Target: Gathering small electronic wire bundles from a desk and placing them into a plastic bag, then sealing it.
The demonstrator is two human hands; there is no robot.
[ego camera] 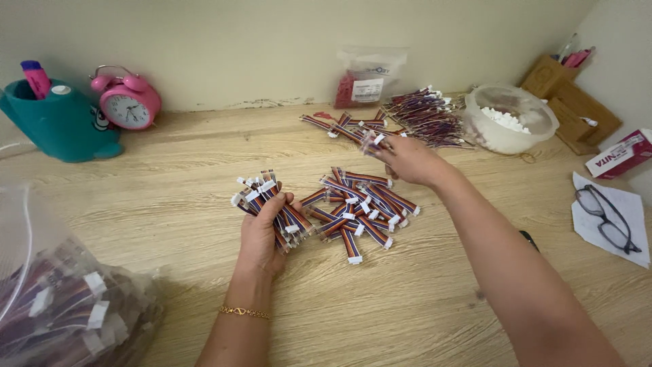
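Observation:
My left hand [261, 234] grips a bundle of short multicoloured ribbon cables [266, 197] with white connectors, held upright near the middle of the wooden table. My right hand [407, 160] reaches forward and pinches one ribbon cable [373, 139] at the edge of the far heap of cables [424, 115]. Between the hands lies a loose pile of the same cables [356, 207], flat on the table.
A clear plastic bowl [509, 119] with white bits stands at the back right, beside a wooden holder [570, 95]. A bag of red parts [363, 78] leans on the wall. A pink alarm clock [128, 102], teal holder [58, 122], glasses [608, 217] and a bag of cables [68, 306] surround the work area.

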